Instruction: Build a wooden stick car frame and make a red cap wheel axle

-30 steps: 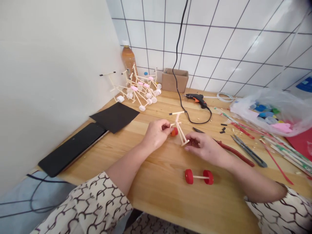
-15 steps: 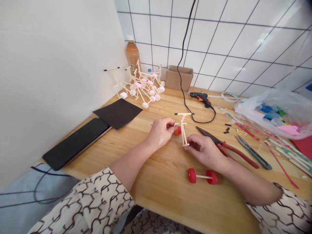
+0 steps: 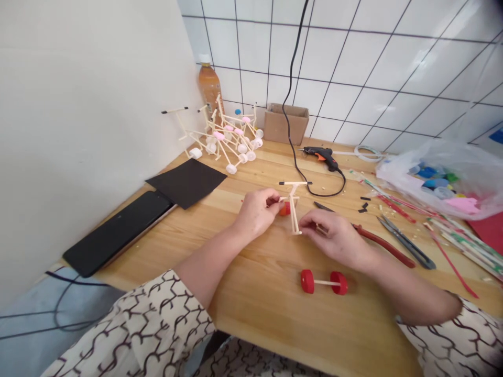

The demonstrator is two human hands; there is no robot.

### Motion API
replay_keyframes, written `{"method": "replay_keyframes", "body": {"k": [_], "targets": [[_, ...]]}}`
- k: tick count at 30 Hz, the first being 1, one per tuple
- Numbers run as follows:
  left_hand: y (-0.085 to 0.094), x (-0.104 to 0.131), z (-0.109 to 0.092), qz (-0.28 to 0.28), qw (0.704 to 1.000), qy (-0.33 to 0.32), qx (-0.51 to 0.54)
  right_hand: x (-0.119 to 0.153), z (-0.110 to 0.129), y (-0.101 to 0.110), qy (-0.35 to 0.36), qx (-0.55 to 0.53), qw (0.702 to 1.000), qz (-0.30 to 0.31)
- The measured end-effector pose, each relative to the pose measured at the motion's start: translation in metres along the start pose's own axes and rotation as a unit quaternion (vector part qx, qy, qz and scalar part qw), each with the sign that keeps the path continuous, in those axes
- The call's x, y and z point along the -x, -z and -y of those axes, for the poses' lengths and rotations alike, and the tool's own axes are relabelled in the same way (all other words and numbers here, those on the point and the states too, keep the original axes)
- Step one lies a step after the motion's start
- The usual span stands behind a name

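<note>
The left hand (image 3: 257,212) pinches a T-topped, pale wooden-stick frame (image 3: 293,212) between both hands, apparently to steady it; the right hand (image 3: 334,235) curls at its near end, grip unclear. A red-wheeled pale rod (image 3: 323,283) lies nearer, within reach.

Pliers (image 3: 385,245) partly behind right hand (image 3: 336,235)

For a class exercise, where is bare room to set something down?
Bare wood: between the black device and left forearm, and between the red wheels and near edge. Crowded: right, with pliers and plastic bag; back left, with stick models.
</note>
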State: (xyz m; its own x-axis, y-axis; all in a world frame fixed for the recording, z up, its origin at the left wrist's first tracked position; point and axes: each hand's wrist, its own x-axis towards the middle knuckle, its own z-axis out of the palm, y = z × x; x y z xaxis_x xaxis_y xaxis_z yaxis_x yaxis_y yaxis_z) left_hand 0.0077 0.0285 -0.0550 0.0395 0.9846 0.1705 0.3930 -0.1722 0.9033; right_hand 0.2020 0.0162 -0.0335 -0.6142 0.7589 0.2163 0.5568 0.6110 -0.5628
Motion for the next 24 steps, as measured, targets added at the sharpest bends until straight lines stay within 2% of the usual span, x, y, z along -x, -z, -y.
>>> {"method": "replay_keyframes", "body": {"k": [5,9,13,17,24], "targets": [[-0.001,-0.001,0.001,-0.013,1.000,0.002,0.001,-0.001,-0.001,0.032,-0.059,0.023,0.996,-0.060],[-0.002,-0.002,0.001,-0.015,1.000,0.002,0.003,0.006,-0.002,0.045,-0.088,0.047,0.995,-0.026],[-0.002,-0.002,0.000,-0.019,1.000,0.001,-0.002,0.021,-0.010,0.048,-0.097,0.096,0.991,0.009],[-0.001,-0.001,-0.001,-0.018,1.000,-0.005,-0.012,0.033,-0.020,0.048,-0.074,0.139,0.987,0.034],[-0.001,-0.002,0.000,-0.014,1.000,-0.009,-0.026,0.037,-0.028,0.039,-0.049,0.233,0.968,0.080]]}}
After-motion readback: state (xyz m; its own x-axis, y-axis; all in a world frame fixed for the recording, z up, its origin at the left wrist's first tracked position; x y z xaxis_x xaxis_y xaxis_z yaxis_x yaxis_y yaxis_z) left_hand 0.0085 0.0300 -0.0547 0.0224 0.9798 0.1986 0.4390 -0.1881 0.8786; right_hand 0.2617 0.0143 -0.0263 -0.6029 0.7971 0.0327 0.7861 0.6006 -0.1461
